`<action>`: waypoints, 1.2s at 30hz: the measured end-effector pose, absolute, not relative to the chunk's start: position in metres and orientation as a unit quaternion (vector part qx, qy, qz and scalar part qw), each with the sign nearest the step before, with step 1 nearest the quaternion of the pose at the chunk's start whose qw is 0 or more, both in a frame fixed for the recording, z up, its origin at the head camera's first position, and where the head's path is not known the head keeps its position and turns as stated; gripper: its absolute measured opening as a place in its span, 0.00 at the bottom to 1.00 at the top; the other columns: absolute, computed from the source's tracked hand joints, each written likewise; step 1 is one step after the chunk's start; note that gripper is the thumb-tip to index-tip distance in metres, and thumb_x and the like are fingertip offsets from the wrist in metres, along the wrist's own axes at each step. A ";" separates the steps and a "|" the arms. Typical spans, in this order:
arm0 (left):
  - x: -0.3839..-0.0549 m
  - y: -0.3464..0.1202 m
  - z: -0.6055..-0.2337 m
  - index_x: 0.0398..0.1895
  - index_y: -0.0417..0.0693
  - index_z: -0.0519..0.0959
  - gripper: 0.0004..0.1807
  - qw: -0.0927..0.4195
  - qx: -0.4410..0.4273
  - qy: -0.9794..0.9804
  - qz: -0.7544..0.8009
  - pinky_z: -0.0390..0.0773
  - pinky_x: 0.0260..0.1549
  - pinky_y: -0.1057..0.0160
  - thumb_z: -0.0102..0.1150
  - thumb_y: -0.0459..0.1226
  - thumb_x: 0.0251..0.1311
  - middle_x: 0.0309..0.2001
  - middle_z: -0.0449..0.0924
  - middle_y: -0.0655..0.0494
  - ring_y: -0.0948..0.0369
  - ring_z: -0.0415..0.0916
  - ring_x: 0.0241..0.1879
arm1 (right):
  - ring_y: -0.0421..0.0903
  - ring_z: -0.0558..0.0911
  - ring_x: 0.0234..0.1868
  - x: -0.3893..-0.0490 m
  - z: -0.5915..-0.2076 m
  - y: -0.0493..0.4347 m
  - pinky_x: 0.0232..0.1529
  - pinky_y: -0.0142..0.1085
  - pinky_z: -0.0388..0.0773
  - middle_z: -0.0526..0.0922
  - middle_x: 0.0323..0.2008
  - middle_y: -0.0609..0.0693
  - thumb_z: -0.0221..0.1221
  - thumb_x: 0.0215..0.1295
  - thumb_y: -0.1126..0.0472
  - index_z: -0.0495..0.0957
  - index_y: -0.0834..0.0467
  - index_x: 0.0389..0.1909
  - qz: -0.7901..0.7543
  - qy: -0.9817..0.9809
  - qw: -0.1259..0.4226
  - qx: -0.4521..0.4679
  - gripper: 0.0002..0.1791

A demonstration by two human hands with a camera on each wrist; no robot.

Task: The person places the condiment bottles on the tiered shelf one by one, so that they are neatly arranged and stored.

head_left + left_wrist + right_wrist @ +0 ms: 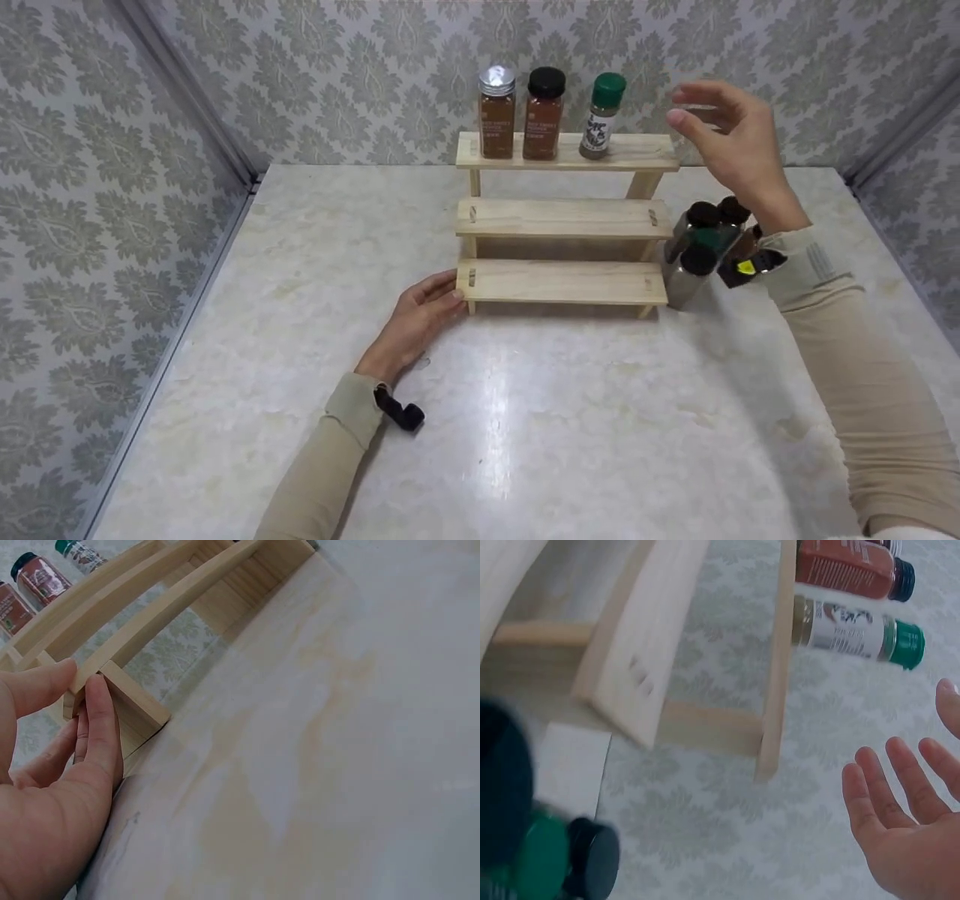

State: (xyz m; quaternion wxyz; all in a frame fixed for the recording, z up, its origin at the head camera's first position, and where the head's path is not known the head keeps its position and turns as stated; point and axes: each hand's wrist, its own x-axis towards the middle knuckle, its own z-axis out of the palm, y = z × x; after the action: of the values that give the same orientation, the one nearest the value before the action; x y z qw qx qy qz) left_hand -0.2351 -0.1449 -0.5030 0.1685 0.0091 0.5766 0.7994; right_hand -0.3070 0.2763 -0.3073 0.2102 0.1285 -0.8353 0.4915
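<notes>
A three-step wooden spice rack (562, 281) stands on the table. My left hand (420, 319) grips the left end of its lowest step; in the left wrist view the thumb (46, 686) lies on top and the fingers go beneath. My right hand (739, 139), in the air just right of the top step, holds nothing, its fingers loosely bent. On the top step stand a silver-capped spice jar (497, 112), a black-capped spice jar (544, 114) and a green-capped spice bottle (602, 116), the last one nearest the right hand.
Several more spice jars (697, 259) with dark and green caps cluster on the table against the rack's right side, partly behind the right wrist. Patterned wall panels (360, 67) rise close behind the rack and along both sides of the table (570, 420).
</notes>
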 end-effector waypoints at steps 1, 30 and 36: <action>-0.235 -0.145 -0.503 0.79 0.38 0.67 0.30 0.169 0.009 0.576 0.799 0.81 0.68 0.61 0.59 0.30 0.77 0.75 0.70 0.39 0.49 0.73 0.72 | 0.35 0.84 0.59 -0.304 -0.309 0.283 0.66 0.35 0.80 0.85 0.63 0.52 0.69 0.74 0.53 0.82 0.52 0.67 0.488 -0.838 0.209 0.123 0.23; -0.236 -0.142 -0.503 0.79 0.38 0.67 0.29 0.169 -0.001 0.576 0.800 0.81 0.67 0.62 0.59 0.29 0.77 0.75 0.70 0.40 0.51 0.74 0.71 | 0.26 0.79 0.58 -0.250 -0.407 0.418 0.57 0.16 0.76 0.83 0.64 0.48 0.70 0.73 0.56 0.80 0.56 0.70 0.409 -0.895 0.174 0.046 0.26; -0.236 -0.143 -0.503 0.79 0.36 0.66 0.30 0.164 0.014 0.576 0.801 0.82 0.64 0.64 0.59 0.29 0.77 0.75 0.69 0.38 0.52 0.74 0.69 | 0.25 0.76 0.60 -0.246 -0.424 0.431 0.58 0.15 0.76 0.81 0.66 0.53 0.69 0.73 0.58 0.78 0.57 0.72 0.412 -0.896 0.161 0.044 0.28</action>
State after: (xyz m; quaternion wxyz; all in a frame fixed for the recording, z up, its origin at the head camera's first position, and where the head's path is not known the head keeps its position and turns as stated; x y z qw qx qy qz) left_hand -0.2357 -0.1430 -0.5028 0.1643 0.0139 0.5757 0.8008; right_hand -0.2455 0.4308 -0.4242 0.1608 0.0439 -0.8957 0.4123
